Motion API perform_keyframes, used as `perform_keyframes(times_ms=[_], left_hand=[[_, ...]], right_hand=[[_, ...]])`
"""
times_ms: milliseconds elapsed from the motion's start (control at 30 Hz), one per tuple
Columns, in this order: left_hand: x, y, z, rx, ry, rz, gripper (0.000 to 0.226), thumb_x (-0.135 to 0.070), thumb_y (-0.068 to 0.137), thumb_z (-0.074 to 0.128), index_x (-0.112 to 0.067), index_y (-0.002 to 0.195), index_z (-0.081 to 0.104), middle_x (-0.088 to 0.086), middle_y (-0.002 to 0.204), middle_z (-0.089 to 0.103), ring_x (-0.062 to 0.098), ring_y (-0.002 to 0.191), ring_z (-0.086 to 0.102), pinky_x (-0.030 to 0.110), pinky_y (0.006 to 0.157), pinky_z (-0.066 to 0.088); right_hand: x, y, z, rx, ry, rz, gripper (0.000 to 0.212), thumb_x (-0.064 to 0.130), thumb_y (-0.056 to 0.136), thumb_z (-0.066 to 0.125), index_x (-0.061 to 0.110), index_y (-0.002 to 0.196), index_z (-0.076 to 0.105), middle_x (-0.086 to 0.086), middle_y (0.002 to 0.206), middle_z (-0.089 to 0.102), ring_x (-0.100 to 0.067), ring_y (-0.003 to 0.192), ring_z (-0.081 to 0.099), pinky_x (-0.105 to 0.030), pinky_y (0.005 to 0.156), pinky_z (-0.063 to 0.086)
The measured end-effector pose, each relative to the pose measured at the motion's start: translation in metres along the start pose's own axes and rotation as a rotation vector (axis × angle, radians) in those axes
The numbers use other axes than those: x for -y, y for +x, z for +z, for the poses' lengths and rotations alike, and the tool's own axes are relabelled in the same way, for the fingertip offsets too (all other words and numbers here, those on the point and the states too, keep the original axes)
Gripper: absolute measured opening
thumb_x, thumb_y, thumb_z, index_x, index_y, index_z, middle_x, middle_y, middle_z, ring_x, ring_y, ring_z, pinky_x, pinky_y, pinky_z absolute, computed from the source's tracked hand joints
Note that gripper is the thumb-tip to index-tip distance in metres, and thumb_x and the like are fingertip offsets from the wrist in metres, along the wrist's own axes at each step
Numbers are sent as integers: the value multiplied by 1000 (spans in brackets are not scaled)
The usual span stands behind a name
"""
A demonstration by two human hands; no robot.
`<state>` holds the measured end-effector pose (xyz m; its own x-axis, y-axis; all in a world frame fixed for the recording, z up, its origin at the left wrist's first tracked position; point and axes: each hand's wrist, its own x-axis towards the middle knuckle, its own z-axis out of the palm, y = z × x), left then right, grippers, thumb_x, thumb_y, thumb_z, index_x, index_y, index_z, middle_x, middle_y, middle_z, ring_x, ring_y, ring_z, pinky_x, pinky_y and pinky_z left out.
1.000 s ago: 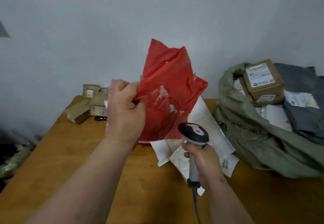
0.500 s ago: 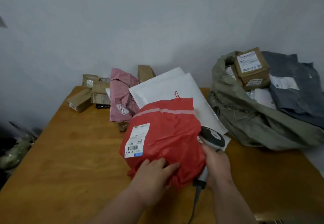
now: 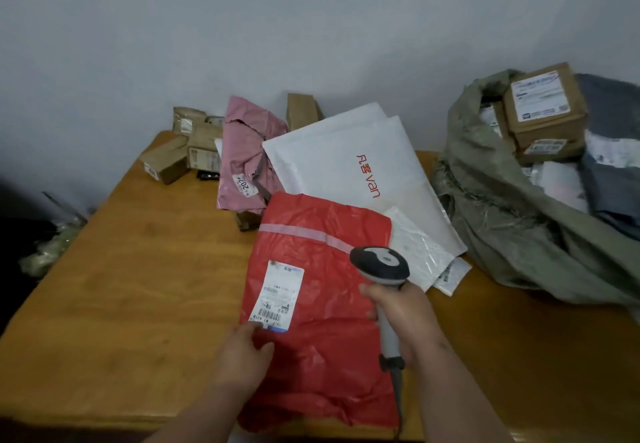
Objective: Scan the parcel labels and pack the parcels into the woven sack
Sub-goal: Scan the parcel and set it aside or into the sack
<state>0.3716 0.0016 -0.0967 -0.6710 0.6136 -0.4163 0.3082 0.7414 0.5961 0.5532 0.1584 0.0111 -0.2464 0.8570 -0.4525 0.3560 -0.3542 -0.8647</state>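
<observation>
A glossy orange-brown wooden worktop [image 3: 131, 269] stands against a plain pale wall, with small cardboard boxes [image 3: 180, 158] at its far left corner, a crinkled pink mailer [image 3: 246, 151] and smooth white mailers [image 3: 346, 158] mid-table, and a coarse olive woven sack [image 3: 491, 207] slumped at the right holding a labelled brown carton [image 3: 543, 106] and grey bags. The red parcel [image 3: 322, 290], a wrinkled, shiny plastic mailer with a pale tape strip, lies flat at the near edge, its white barcode label [image 3: 277, 295] facing up. The left hand [image 3: 242, 359] pinches the parcel just below the label, while the right hand [image 3: 403, 318] grips the grey handle of a barcode scanner [image 3: 379, 264] whose dark rounded head hangs over the parcel.
</observation>
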Motion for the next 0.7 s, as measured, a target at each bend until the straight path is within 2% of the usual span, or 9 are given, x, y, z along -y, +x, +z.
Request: perform_keyframes(times_ms=[67, 133, 233, 333, 400, 467, 567, 633, 700], left_hand=[[13, 6, -4, -56, -20, -171, 50, -28, 82, 72, -18, 130, 60, 15, 121, 60, 31, 118, 55, 38, 101, 44], [21, 7, -5, -68, -23, -289, 66, -35, 79, 75, -14, 138, 53, 20, 126, 57, 35, 122, 52, 39, 104, 43], [23, 7, -6, -48, -156, -336, 72, -31, 78, 79, -7, 140, 50, 21, 128, 58, 36, 121, 55, 42, 103, 45], [19, 9, -8, -2, -487, -426, 56, -12, 84, 76, -2, 133, 52, 18, 114, 64, 36, 107, 62, 45, 96, 51], [19, 9, -10, 58, -606, -476, 43, -6, 87, 72, 1, 126, 56, 20, 108, 66, 33, 95, 63, 42, 88, 52], [19, 7, -14, 97, -612, -477, 31, -5, 88, 71, 0, 117, 58, 18, 103, 66, 28, 84, 61, 37, 80, 48], [20, 7, -17, 128, -607, -452, 24, -7, 90, 69, -6, 112, 59, 14, 102, 67, 26, 86, 61, 33, 77, 48], [20, 6, -18, 163, -590, -430, 17, -8, 93, 66, -4, 109, 64, 15, 105, 69, 25, 81, 61, 29, 65, 47], [23, 8, -18, 174, -578, -412, 4, -9, 94, 64, -10, 98, 65, 10, 98, 70, 19, 74, 59, 26, 58, 43]], right_hand=[[-5, 1, 12, 117, -22, 66, 11, 17, 80, 79, 14, 89, 72, 7, 60, 70, -14, 52, 67, -28, 53, 50], [-9, 0, 24, 210, -9, 145, 12, 15, 81, 78, 6, 88, 72, -3, 63, 69, -18, 52, 64, -29, 53, 49], [-16, -4, 40, 341, 59, 291, 13, 13, 84, 76, 1, 89, 72, -11, 67, 67, -21, 53, 63, -29, 52, 49], [-21, -11, 50, 422, 61, 379, 15, 16, 85, 74, 2, 84, 69, -12, 68, 68, -22, 55, 65, -28, 51, 51], [-22, -18, 55, 429, 80, 419, 18, 19, 85, 74, 2, 84, 67, -14, 68, 68, -23, 55, 67, -27, 50, 52], [-23, -23, 57, 418, 112, 445, 20, 20, 84, 74, 1, 85, 66, -15, 69, 68, -24, 56, 68, -28, 50, 53], [-23, -30, 59, 384, 168, 491, 22, 21, 85, 74, 1, 84, 66, -16, 69, 68, -26, 57, 69, -28, 48, 54], [-24, -35, 59, 363, 198, 498, 22, 22, 86, 73, 1, 82, 65, -17, 69, 67, -26, 57, 69, -27, 47, 54], [-26, -40, 60, 351, 218, 494, 22, 22, 87, 71, 1, 82, 64, -17, 68, 67, -26, 56, 69, -27, 47, 53]])
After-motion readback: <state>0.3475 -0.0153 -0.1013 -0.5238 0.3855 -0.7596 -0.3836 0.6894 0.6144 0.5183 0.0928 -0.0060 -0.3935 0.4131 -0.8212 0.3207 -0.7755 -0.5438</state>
